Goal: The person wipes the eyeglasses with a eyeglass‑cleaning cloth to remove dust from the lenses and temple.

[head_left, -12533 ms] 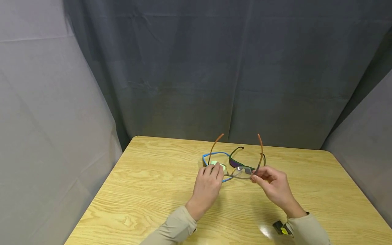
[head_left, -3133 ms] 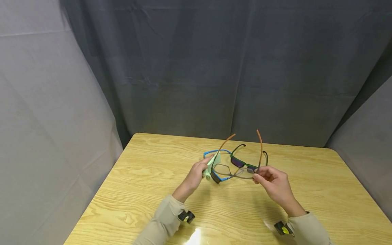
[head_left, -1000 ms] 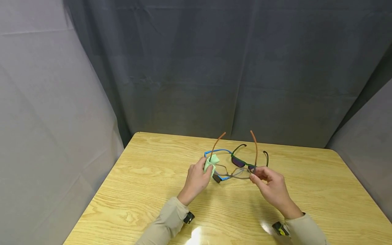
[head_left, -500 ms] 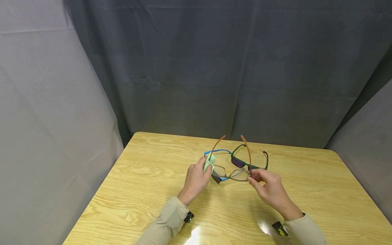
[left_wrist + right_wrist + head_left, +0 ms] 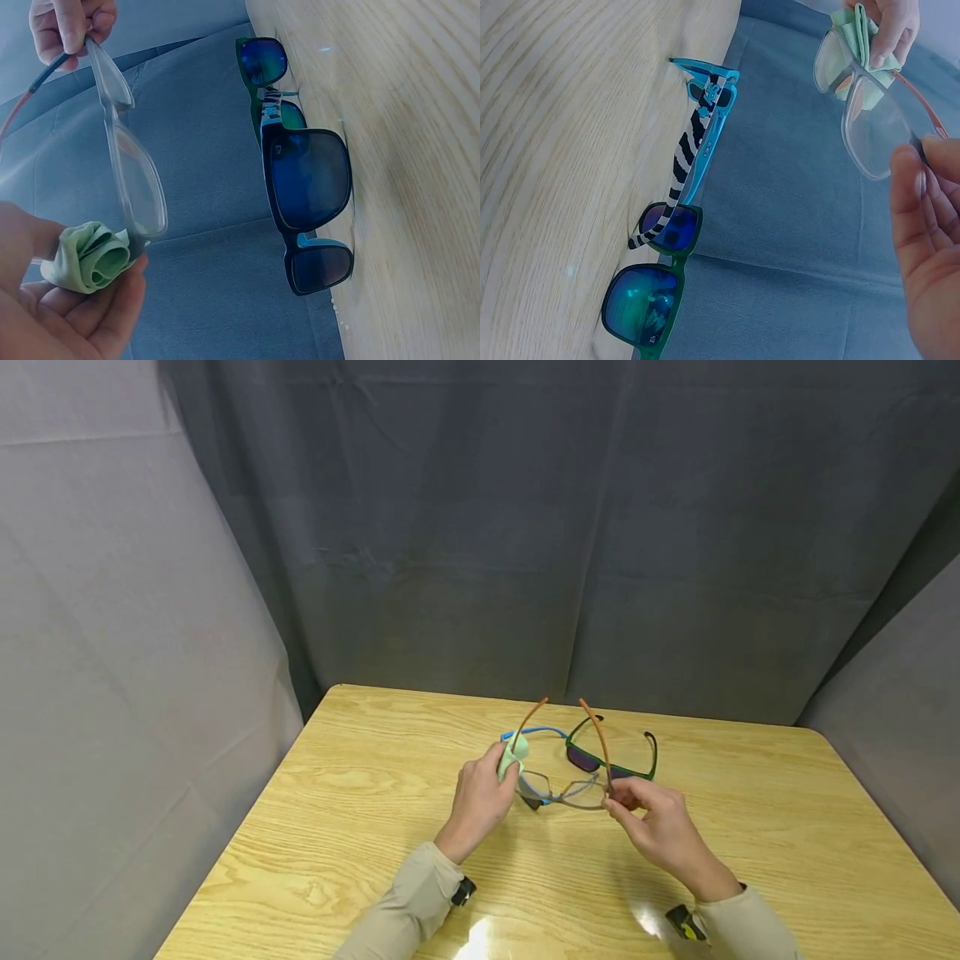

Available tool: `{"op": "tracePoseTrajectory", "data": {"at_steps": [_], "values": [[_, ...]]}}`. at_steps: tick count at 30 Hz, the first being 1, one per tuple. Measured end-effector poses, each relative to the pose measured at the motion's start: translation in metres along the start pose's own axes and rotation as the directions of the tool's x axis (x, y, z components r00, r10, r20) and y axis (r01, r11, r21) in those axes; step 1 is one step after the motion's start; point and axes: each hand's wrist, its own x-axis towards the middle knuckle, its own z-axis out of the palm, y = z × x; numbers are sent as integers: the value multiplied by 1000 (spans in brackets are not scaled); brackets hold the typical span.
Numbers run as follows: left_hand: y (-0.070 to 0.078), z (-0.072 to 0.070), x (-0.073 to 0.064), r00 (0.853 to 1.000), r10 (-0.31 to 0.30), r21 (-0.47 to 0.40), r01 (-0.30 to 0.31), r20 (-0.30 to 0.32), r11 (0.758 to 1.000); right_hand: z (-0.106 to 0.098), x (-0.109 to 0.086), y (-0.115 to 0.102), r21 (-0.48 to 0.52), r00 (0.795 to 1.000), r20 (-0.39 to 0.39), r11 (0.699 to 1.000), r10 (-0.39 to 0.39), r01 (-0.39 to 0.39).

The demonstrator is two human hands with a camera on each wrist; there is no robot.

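Observation:
Clear-lensed eyeglasses (image 5: 142, 180) with orange-tipped temples are held up above the table between both hands. My left hand (image 5: 480, 797) holds a light green cloth (image 5: 86, 259), which is folded about the glasses' left hinge and temple. At the other end of the frame, my right hand (image 5: 660, 827) pinches the corner by the right hinge between thumb and fingers. Both temples stand unfolded, pointing away from me, their tips leaning toward each other. Beneath the glasses lie blue sunglasses (image 5: 311, 180) with a zebra-striped temple, partly covered in the head view.
Green-framed sunglasses (image 5: 641, 304) with dark reflective lenses lie on the wooden table (image 5: 360, 860) beside the blue pair, their temples open. A dark grey curtain (image 5: 450, 543) hangs behind the table, and pale cloth walls (image 5: 97, 652) flank it.
Earlier the left hand had the cloth over the left lens; now the cloth is around the left hinge and temple. Within the last second the right hand moved left, and the right temple tip swung inward.

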Motion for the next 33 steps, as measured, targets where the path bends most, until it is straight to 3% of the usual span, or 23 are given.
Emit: {"op": "tracePoseTrajectory", "data": {"at_steps": [13, 21, 33], "values": [[1, -1, 2, 1000, 23, -25, -23, 9, 999, -1, -2, 1, 11, 1000, 20, 1000, -1, 0], [5, -2, 4, 998, 49, -42, -50, -26, 998, -1, -2, 0, 17, 998, 56, 1000, 2, -3], [8, -6, 9, 998, 25, -44, -27, -54, 999, -1, -4, 0, 23, 997, 73, 1000, 0, -1]]}}
